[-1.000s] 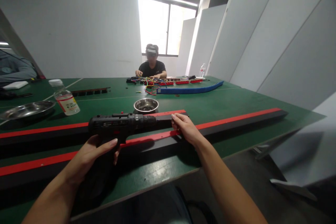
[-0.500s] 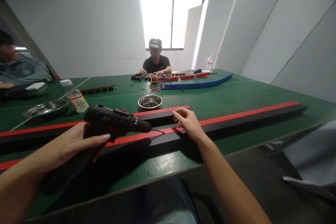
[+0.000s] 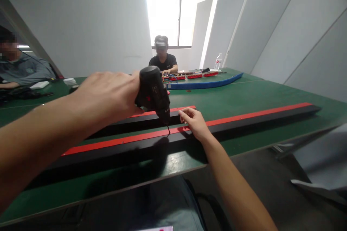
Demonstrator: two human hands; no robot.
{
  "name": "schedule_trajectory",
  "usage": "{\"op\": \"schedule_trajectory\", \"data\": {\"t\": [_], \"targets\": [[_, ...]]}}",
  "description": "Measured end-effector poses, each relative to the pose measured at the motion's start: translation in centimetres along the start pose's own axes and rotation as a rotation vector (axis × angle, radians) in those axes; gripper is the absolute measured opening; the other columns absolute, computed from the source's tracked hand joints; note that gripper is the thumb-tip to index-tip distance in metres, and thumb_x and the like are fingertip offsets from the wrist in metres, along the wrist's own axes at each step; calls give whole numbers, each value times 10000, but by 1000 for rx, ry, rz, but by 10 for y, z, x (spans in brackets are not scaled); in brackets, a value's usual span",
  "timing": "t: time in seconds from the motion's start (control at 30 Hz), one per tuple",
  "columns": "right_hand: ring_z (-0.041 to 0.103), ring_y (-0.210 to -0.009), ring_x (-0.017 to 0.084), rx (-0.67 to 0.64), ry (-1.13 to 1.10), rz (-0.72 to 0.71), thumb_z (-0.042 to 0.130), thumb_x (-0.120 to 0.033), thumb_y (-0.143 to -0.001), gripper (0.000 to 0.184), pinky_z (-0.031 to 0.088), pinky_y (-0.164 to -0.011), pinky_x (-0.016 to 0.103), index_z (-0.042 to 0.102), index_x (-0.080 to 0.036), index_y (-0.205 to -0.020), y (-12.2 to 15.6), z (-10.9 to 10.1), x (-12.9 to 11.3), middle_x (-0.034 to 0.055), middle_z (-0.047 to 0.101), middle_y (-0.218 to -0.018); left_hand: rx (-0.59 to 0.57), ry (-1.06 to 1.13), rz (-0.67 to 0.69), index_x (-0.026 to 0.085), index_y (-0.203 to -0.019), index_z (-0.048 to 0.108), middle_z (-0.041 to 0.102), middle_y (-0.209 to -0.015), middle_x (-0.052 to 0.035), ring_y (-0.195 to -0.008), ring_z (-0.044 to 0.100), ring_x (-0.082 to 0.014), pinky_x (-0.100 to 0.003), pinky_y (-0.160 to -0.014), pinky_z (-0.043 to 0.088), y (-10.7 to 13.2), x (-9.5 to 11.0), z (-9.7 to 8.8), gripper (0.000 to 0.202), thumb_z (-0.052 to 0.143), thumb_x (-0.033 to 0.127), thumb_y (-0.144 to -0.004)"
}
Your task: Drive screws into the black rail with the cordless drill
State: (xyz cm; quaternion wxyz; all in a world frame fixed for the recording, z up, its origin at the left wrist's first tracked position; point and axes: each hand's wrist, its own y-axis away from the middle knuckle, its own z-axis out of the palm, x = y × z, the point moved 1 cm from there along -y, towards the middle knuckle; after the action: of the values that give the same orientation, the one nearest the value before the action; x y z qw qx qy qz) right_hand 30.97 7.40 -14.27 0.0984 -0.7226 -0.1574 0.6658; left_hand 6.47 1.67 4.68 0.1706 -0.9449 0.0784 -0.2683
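My left hand (image 3: 110, 88) is wrapped around a black cordless drill (image 3: 155, 90), raised and tilted steeply downward. Its thin bit meets, or nearly meets, the red top strip of a long black bar (image 3: 252, 117) lying across the table. Just right of the bit, my right hand (image 3: 196, 123) is over the same bar, thumb and fingertips pinched together. Whatever those fingertips hold, if anything, is too small to make out. A second red-topped black bar (image 3: 187, 108) lies behind, partly covered by my left arm and the drill.
Along the far side of the green table (image 3: 230, 95) are a curved blue strip (image 3: 206, 86), red parts with wires (image 3: 195, 76) and a plastic bottle (image 3: 218, 61). One person (image 3: 162, 61) sits opposite, another (image 3: 24, 66) at the left. The near table edge runs below my hands.
My left hand has lifted and swung the drill from nearly level to steeply downward, its bit staying near the same spot. My left arm now covers the metal bowl. My right hand has barely moved.
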Motion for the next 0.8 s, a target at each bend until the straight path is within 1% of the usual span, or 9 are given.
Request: {"op": "schedule_trajectory", "data": {"t": [0.07, 0.1, 0.17, 0.23, 0.43, 0.6, 0.67, 0.7, 0.8], "targets": [[534, -631, 138, 4, -12, -8, 689, -530, -849, 362, 430, -613, 274, 661, -170, -825, 0, 1, -1, 3, 592, -683, -31, -415, 152, 117, -1120, 691, 700, -954, -93, -1193, 608, -364, -330, -869, 399, -1, 12, 9, 569, 753, 542, -747], [531, -630, 137, 4, -17, -13, 690, -528, -849, 361, 430, -620, 274, 657, -170, -813, 0, 1, -1, 1, 588, -678, -36, -532, 194, 104, -1140, 671, 702, -961, -98, -1191, 613, -367, -363, -897, 384, -2, 16, 12, 560, 658, 565, -821], [528, -630, 135, -5, -23, -20, 685, -531, -852, 365, 432, -634, 275, 650, -172, -797, -1, 1, -1, -1, 586, -674, -41, -640, 247, 88, -1124, 657, 709, -964, -102, -1183, 622, -357, -385, -917, 366, -2, 19, 14, 513, 513, 533, -913], [531, -633, 134, -15, -21, -22, 678, -540, -856, 374, 430, -637, 274, 644, -173, -790, -1, 0, -1, -2, 587, -675, -47, -661, 283, 79, -1092, 660, 717, -965, -113, -1188, 618, -364, -390, -919, 363, -3, 20, 13, 492, 476, 503, -925], [532, -628, 135, -10, -18, -25, 675, -556, -854, 386, 432, -635, 275, 640, -178, -784, 0, 0, 2, -1, 590, -679, 11, -464, 241, 122, -892, 678, 738, -928, -118, -1193, 623, -358, -326, -888, 380, -3, 22, 10, 372, 665, 483, -801], [555, -625, 150, 46, -72, -32, 652, -568, -867, 378, 437, -614, 279, 629, -192, -836, 0, 0, -3, 8, 601, -667, -42, -405, 208, 142, -930, 695, 713, -954, -115, -1211, 594, -339, -286, -833, 384, -3, 14, 11, 392, 648, 516, -823], [579, -632, 165, 64, -36, -30, 617, -576, -884, 376, 449, -617, 289, 607, -201, -857, -1, -14, -10, 18, 619, -677, -86, -271, 168, 162, -870, 724, 684, -881, -101, -1184, 590, -352, -263, -789, 394, -4, 7, 5, 397, 770, 525, -716], [596, -648, 175, 58, 35, -33, 596, -569, -899, 367, 457, -632, 297, 597, -204, -858, -1, -25, -15, 27, 634, -691, -119, -200, 123, 175, -800, 735, 656, -806, -85, -1140, 606, -352, -244, -748, 398, -4, 2, 1, 361, 840, 482, -643], [626, -715, 192, 38, 489, -63, 543, -472, -946, 300, 449, -708, 311, 591, -207, -815, 0, -74, -22, 59, 689, -767, -190, 111, -145, 204, -563, 693, 553, -586, -29, -912, 672, -302, -185, -558, 363, 1, -18, -15, 218, 908, 192, -529]]}}
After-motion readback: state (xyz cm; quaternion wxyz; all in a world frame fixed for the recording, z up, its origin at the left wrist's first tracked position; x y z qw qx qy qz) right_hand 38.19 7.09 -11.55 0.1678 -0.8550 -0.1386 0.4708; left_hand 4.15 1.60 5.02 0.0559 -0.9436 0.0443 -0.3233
